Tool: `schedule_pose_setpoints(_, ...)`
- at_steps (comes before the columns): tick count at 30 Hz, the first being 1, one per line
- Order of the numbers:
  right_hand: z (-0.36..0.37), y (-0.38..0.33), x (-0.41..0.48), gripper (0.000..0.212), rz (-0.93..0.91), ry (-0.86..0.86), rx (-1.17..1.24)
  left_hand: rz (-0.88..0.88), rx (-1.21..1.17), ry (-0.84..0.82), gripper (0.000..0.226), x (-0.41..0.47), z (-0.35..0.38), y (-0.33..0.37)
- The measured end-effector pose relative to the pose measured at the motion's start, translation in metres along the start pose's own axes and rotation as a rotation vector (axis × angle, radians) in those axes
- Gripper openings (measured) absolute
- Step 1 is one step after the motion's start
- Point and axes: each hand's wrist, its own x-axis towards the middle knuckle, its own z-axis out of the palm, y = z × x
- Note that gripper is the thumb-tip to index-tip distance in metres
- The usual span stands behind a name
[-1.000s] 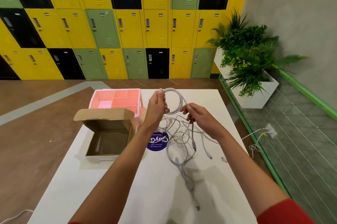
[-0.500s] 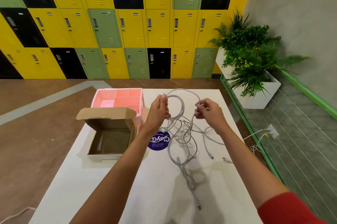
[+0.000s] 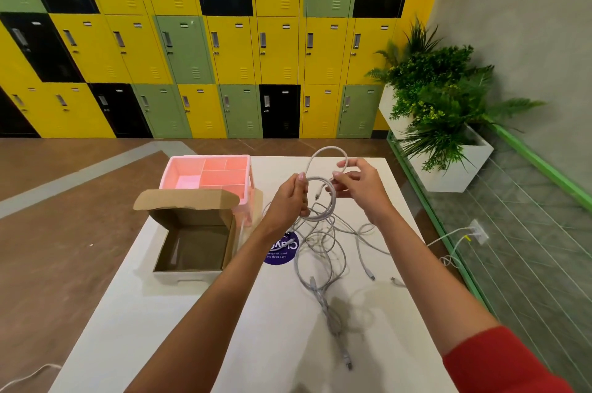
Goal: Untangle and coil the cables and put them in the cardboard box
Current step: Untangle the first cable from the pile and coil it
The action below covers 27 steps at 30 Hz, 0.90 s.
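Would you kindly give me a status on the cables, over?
Left hand grips the coil, right hand pinches its top loop. Remaining cables tangled on the table. Cardboard box open, unobstructed.

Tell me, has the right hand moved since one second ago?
Yes. The right hand has moved away from the purple sticker, toward the table's far edge, carrying a cable loop.

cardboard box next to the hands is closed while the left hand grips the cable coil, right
Not quite: the head view shows the cardboard box open, lid flap raised. The left hand does grip the cable coil.
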Motion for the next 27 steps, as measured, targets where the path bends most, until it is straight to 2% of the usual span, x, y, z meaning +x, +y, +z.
schedule_pose_setpoints(10, 0.004, -0.011, -0.012, 0.035, 0.120, -0.324, -0.179, -0.003, 0.108, -0.037, 0.031, -0.001, -0.001, -0.003)
schedule_pose_setpoints(17, -0.001, -0.014, -0.015, 0.037, 0.140, -0.485, -0.173, -0.048, 0.018, -0.039, 0.032, 0.004, -0.005, -0.003)
schedule_pose_setpoints(22, -0.001, -0.020, -0.013, 0.037, 0.130, -0.465, -0.550, -0.027, 0.067, -0.002, 0.032, 0.005, -0.004, -0.004)
schedule_pose_setpoints(25, 0.000, -0.025, -0.015, 0.044, 0.156, -0.449, -0.594, -0.008, 0.121, 0.047, 0.033, 0.007, -0.002, -0.007)
schedule_pose_setpoints(27, 0.002, -0.028, -0.016, 0.058, 0.172, -0.387, -0.640, 0.000, 0.149, 0.094, 0.034, 0.008, -0.002, -0.009)
